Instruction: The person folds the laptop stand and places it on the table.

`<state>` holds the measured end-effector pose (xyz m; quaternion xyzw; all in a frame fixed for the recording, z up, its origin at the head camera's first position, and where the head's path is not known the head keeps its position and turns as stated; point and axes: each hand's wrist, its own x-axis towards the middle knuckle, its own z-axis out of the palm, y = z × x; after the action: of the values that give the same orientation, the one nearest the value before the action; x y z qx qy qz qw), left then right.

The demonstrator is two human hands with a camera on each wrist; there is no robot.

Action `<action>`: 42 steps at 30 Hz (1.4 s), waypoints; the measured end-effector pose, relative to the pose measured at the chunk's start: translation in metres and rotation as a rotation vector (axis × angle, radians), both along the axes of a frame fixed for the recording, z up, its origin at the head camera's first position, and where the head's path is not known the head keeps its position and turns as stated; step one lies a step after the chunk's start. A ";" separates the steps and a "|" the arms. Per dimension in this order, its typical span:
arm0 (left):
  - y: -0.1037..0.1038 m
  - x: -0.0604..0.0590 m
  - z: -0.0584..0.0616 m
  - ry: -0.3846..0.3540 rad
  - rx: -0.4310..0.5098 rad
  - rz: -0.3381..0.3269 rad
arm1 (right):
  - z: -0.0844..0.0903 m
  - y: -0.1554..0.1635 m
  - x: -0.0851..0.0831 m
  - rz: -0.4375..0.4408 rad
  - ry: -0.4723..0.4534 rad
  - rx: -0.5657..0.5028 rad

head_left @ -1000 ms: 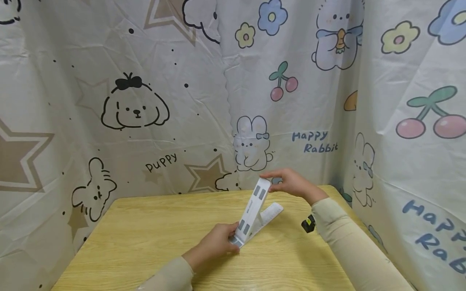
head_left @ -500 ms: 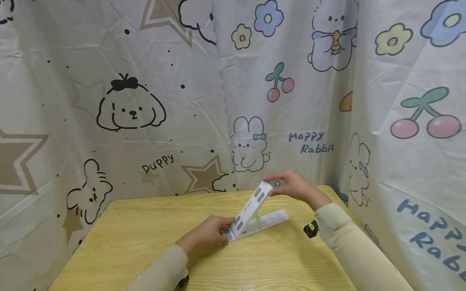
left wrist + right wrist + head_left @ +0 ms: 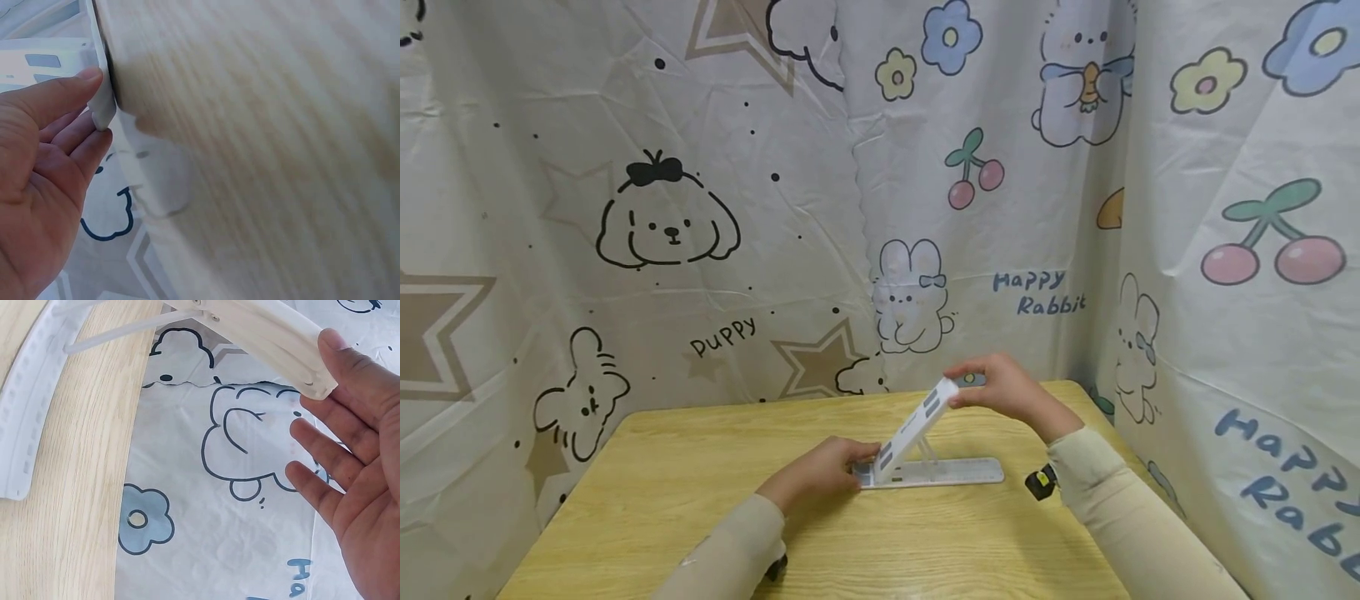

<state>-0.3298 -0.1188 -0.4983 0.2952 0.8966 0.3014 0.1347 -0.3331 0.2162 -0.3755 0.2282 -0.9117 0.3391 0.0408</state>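
Note:
A white folding stand point(image 3: 917, 427) with grey pads is opened into a wedge on the table. Its long notched base point(image 3: 966, 472) lies level, and the upper arm slants up to the right. My left hand point(image 3: 820, 472) pinches the hinged end; in the left wrist view, the thumb and fingers of that hand point(image 3: 47, 156) are on either side of the thin end plate point(image 3: 104, 106). At the raised tip, my right hand point(image 3: 1006, 393) pinches the arm between thumb and fingers. The right wrist view shows a thin strut point(image 3: 131, 331) joining the arm to the base point(image 3: 28, 419).
The stand is on a yellow wood-grain table point(image 3: 700, 467). Behind and beside the table hangs a pale curtain point(image 3: 805, 250) printed with cartoon animals and flowers. A small black device point(image 3: 1041, 482) sits at the right wrist, another point(image 3: 777, 568) at the left.
The base has swung down from a tilt to lie level, widening the angle with the arm. My left hand has shifted slightly left and up in view; the right keeps hold of the tip.

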 end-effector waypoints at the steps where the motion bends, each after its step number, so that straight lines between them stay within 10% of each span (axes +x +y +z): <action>1: 0.000 0.000 -0.001 0.009 -0.004 -0.003 | 0.000 0.000 0.001 0.004 0.000 0.003; 42: -0.008 -0.016 -0.007 0.138 0.043 0.036 | 0.000 -0.009 0.029 0.072 0.080 0.053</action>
<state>-0.3457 -0.1272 -0.5056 0.3019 0.9022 0.3019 0.0609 -0.3044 0.2074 -0.3757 0.2751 -0.9092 0.3069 0.0589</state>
